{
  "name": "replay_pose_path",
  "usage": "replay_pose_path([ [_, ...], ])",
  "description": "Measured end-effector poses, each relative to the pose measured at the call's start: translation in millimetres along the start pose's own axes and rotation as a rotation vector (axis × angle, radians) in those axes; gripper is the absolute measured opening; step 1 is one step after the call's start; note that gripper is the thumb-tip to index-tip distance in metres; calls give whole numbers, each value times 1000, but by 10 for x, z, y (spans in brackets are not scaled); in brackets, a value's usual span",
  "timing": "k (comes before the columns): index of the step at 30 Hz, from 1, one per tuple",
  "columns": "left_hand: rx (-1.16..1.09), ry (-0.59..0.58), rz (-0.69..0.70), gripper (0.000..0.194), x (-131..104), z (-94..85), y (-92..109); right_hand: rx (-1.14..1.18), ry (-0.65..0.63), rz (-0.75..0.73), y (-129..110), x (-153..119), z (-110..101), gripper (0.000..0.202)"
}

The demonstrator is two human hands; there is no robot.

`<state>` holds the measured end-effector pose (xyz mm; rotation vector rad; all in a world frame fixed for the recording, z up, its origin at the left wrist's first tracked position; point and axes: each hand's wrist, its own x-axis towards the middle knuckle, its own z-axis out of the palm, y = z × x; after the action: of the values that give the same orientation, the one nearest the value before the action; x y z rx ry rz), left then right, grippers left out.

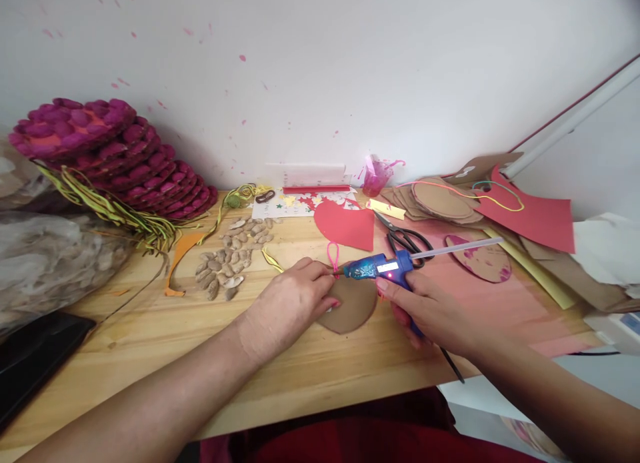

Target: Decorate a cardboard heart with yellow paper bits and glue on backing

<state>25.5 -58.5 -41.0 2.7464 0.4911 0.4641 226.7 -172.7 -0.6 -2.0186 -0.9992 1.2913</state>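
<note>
Nearest the camera, the person's left forearm [165,390] slants over the counter [280,383], with an orange scrap [184,247] well left of the fingers and loose peanuts [221,257] nearer to them. The left hand [290,296] has its curled fingers at the upper left of a rounded cardboard piece [354,307], pinching or only pressing, one cannot tell, and a pink loop [335,258] shows just beyond those fingertips. Further right, a blue glue gun [400,266] points its nozzle at them, the right hand [435,310] wraps its fingers around the handle, black scissors [400,237] lie just beyond these fingers, and a paint-stained cardboard disc [483,260] lies to their right.
</note>
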Motion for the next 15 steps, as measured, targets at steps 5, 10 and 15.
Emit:
replay_pose_path([
  [5, 8, 4, -1, 22, 1, -10, 7, 14, 6, 30, 2, 21, -6, 35],
  [10, 16, -3, -5, 21, 4, -29, 15, 67, -11, 59, 13, 14, -12, 37],
  [15, 14, 2, -4, 22, 7, -29, 15, 117, -13, 53, 35, 33, -2, 35],
])
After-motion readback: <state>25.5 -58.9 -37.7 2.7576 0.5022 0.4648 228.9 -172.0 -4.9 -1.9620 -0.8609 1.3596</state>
